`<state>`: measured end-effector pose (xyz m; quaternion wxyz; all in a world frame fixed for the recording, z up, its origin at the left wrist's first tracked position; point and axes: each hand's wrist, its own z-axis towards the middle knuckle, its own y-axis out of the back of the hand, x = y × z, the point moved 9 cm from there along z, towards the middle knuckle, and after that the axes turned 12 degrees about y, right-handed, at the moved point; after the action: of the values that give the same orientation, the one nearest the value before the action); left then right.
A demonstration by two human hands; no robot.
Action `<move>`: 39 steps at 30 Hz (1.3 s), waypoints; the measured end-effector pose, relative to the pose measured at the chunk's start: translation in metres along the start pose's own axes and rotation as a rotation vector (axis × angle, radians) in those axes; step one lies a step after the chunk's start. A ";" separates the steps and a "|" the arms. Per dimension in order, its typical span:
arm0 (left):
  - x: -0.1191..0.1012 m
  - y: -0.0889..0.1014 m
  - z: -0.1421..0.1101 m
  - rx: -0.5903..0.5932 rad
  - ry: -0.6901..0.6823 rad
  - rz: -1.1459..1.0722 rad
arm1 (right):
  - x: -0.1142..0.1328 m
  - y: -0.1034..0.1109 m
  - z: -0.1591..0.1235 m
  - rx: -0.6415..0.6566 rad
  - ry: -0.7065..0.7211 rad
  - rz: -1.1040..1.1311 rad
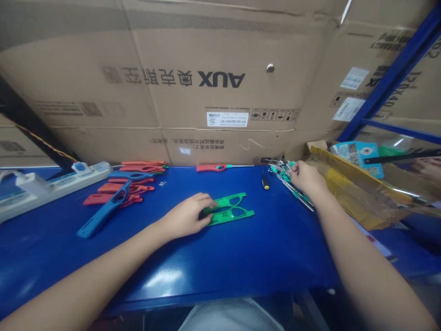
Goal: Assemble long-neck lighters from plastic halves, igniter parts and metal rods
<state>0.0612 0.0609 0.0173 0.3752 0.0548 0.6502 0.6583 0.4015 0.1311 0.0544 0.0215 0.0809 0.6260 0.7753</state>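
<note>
Two green lighter casing halves [230,214] lie side by side on the blue table, with oval trigger openings toward their right ends. My left hand [188,216] is closed over their left ends, the fingers and thumb covering that part. At the right, my right hand [306,177] pinches into a pile of lighter nozzle parts [280,171]: metal tubes, green pieces and thin wires. Which single piece the fingertips grip is hidden. A small screwdriver [265,182] with a black and yellow handle lies left of the pile. Behind the casings rests a red lighter [212,168] with a metal tube.
Red casings [99,198] and a blue casing [103,216] are heaped at the left, beside a white power strip [51,188]. A taped box [344,188] stands at the right, near another person's hand [430,168]. Cardboard [172,101] walls the back; a blue post [389,69] slants at right.
</note>
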 end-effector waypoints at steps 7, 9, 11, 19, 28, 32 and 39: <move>0.005 0.006 0.002 0.038 0.003 0.004 | 0.014 0.026 -0.008 -0.286 0.093 0.160; 0.006 0.007 0.001 0.044 0.007 0.012 | 0.018 0.031 -0.010 -0.354 0.137 0.245; 0.006 0.007 0.001 0.056 0.010 0.018 | 0.019 0.034 -0.011 -0.381 0.163 0.267; 0.009 0.008 0.000 0.071 0.023 0.030 | 0.004 0.009 -0.006 -0.111 0.022 0.100; 0.007 0.008 0.001 0.076 0.017 0.043 | 0.010 0.036 -0.011 -0.468 0.129 0.262; 0.005 0.007 0.001 0.078 0.017 0.052 | 0.006 0.010 -0.003 -0.125 0.036 0.125; 0.005 0.007 0.001 0.076 0.020 0.061 | 0.006 -0.018 0.003 0.063 0.079 0.040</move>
<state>0.0549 0.0657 0.0218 0.3458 0.0822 0.6765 0.6450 0.3953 0.1389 0.0381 -0.0212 0.0635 0.6488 0.7580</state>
